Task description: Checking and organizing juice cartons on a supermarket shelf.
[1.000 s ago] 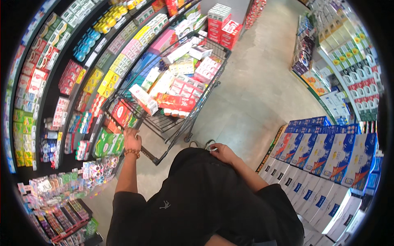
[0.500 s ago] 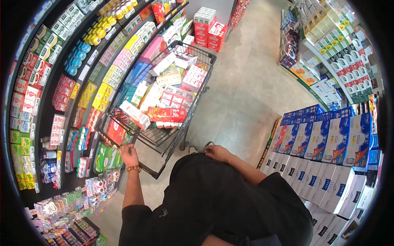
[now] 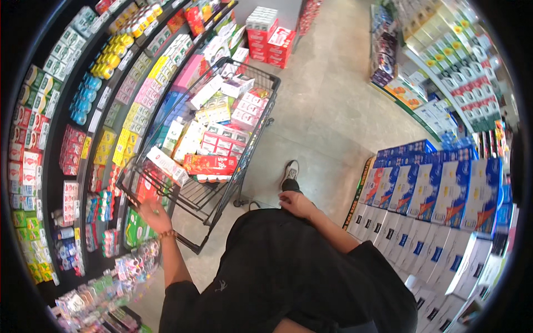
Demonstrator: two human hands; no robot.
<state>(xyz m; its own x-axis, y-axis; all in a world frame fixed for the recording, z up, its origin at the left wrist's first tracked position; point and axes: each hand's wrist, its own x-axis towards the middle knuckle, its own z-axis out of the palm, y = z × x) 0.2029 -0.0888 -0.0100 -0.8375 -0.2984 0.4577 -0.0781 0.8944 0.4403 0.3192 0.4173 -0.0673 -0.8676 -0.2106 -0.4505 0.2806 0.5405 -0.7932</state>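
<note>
My left hand [image 3: 155, 217], with a bead bracelet at the wrist, is at the near end of a black wire shopping cart [image 3: 206, 219]. Its fingers are slightly blurred and lie across the cart's handle bar [image 3: 129, 195]. A heap of goods fills the cart: a red carton [image 3: 210, 164], a white carton [image 3: 166, 166] leaning at the near left, pink-and-white packs [image 3: 223, 140] and several more boxes. My right hand [image 3: 296, 203] hangs in front of my dark shirt, away from the cart, fingers curled; nothing shows in it.
Shelves of drink cartons and small bottles [image 3: 86, 100] line the left side. Hanging packets [image 3: 100, 280] stick out at the near left. On the right stand stacked blue-and-white boxes [image 3: 444, 188]. Red cartons [image 3: 270, 41] are piled ahead beside the grey floor [image 3: 327, 105].
The cart and my left hand have shifted left and slightly nearer in the view. My shoe has come forward into sight beyond my right hand. The right hand stays by my shirt.
</note>
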